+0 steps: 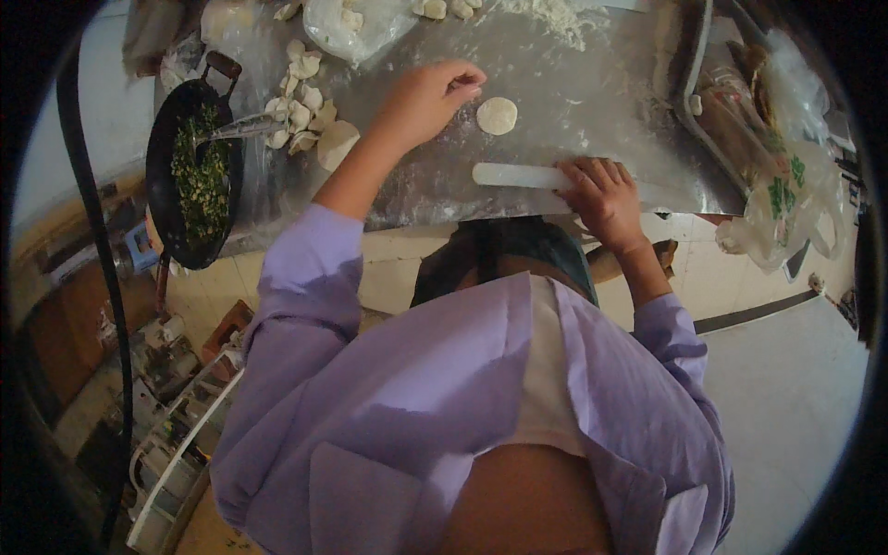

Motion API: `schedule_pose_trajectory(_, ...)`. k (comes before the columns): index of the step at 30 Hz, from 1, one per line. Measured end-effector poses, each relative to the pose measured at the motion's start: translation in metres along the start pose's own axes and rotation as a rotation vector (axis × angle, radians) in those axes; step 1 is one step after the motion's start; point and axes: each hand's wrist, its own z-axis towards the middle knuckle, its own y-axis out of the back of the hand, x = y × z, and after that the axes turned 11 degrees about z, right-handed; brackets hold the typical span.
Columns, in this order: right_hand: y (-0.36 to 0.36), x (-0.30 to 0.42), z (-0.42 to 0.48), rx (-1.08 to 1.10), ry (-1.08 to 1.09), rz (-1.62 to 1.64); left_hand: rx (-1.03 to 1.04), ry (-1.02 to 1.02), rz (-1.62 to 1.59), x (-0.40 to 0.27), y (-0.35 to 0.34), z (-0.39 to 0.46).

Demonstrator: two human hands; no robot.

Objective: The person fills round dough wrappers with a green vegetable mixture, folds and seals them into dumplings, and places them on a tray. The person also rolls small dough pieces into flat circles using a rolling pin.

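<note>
My right hand (pixel 602 201) is closed around the right part of a white rolling pin (pixel 517 175), which lies near the front edge of the floured metal worktop (pixel 430 163). Just beyond the pin is a small round dough disc (pixel 497 116), flat on the worktop. My left hand (pixel 440 97) hovers left of this disc, its fingers bent and slightly apart from the thumb, with nothing seen between them. Behind my left forearm a larger flat dough wrapper (pixel 338 145) is partly hidden. Several folded dumplings (pixel 300 114) lie heaped beside it.
At the left stands a black wok (pixel 161 173) of chopped green filling (pixel 201 180), with metal tongs or a similar utensil (pixel 243 129) across its rim. A clear plastic bag (pixel 357 31), dough pieces (pixel 444 8) and loose flour (pixel 565 24) lie at the back. Plastic bags (pixel 784 187) crowd the right.
</note>
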Motion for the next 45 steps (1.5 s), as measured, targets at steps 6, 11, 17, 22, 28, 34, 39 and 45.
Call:
schedule_pose_trajectory(6, -0.004, 0.007, 0.006, 0.074, 0.026, 0.013, -0.093, -0.270, 0.405, 0.008, -0.040, 0.007)
schedule_pose_trajectory(11, -0.009, 0.019, 0.011, 0.034, -0.097, -0.045, 0.191, 0.081, -0.045, -0.002, -0.040, 0.006)
schedule_pose_trajectory(17, -0.026, 0.037, 0.024, -0.065, -0.240, -0.199, -0.125, -0.161, 0.089, -0.001, -0.057, -0.012)
schedule_pose_trajectory(22, -0.029, 0.039, 0.027, -0.103, -0.255, -0.179, -0.020, -0.108, 0.141, -0.019, -0.055, -0.017)
schedule_pose_trajectory(28, -0.024, 0.024, 0.033, -0.080, -0.208, 0.074, 0.143, -0.088, -0.036, -0.004, -0.039, -0.009)
schedule_pose_trajectory(34, -0.034, 0.018, 0.052, 0.002, -0.292, -0.225, 0.349, -0.246, 0.027, -0.006, -0.032, 0.001)
schedule_pose_trajectory(39, -0.047, -0.008, 0.089, -0.115, -0.223, -0.262, 0.254, -0.075, -0.104, -0.006, -0.031, -0.005)
schedule_pose_trajectory(45, -0.043, 0.011, 0.075, -0.133, -0.310, -0.257, 0.065, 0.115, -0.258, 0.003, -0.048, -0.028)
